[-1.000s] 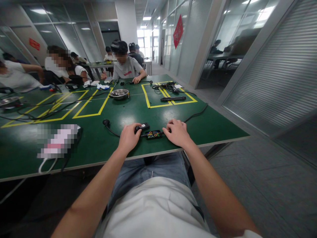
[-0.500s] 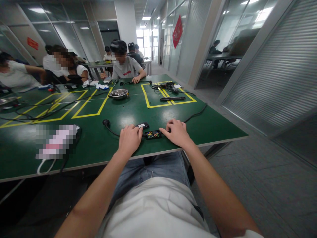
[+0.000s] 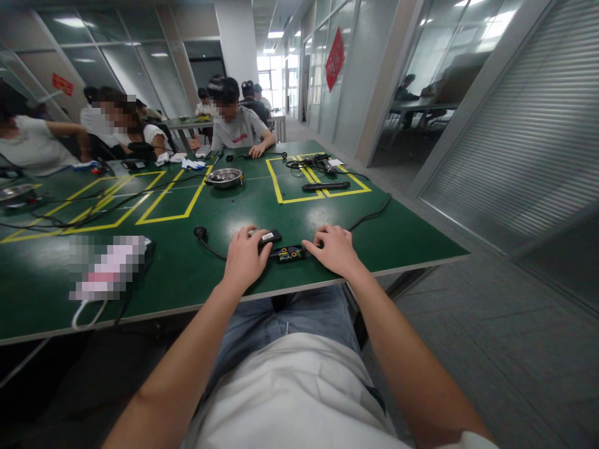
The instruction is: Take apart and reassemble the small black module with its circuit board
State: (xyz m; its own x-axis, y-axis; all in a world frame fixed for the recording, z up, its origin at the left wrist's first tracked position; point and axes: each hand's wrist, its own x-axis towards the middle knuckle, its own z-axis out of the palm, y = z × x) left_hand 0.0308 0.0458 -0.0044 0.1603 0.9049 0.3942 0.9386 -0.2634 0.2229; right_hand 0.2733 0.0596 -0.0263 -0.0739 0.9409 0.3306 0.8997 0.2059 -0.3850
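A small black open case (image 3: pixel 289 253) lies near the table's front edge, with coloured wires and ring-shaped parts showing inside. Behind its left end is a black cover (image 3: pixel 271 236) with a white label. My left hand (image 3: pixel 244 259) has thumb and fingers apart; its fingertips are at the cover's left end, and whether they grip it is unclear. From under that hand a black cable (image 3: pixel 213 249) leads left to a round plug (image 3: pixel 200 232). At the case's right end, my right hand (image 3: pixel 334 251) has its fingers curled round the black cable (image 3: pixel 367 218), thumb pointing at the case.
Farther back on the green table (image 3: pixel 412 249) stand a metal bowl (image 3: pixel 224 178) and, inside yellow tape, a black bar (image 3: pixel 326 186) and coiled cables (image 3: pixel 304 164). A blurred pink-white object (image 3: pixel 112 268) lies left. A person (image 3: pixel 238 125) sits across the table.
My left hand's fingers have lifted and spread from the thumb, shifting toward the left end of the cover. My right hand and the open case look nearly unchanged.
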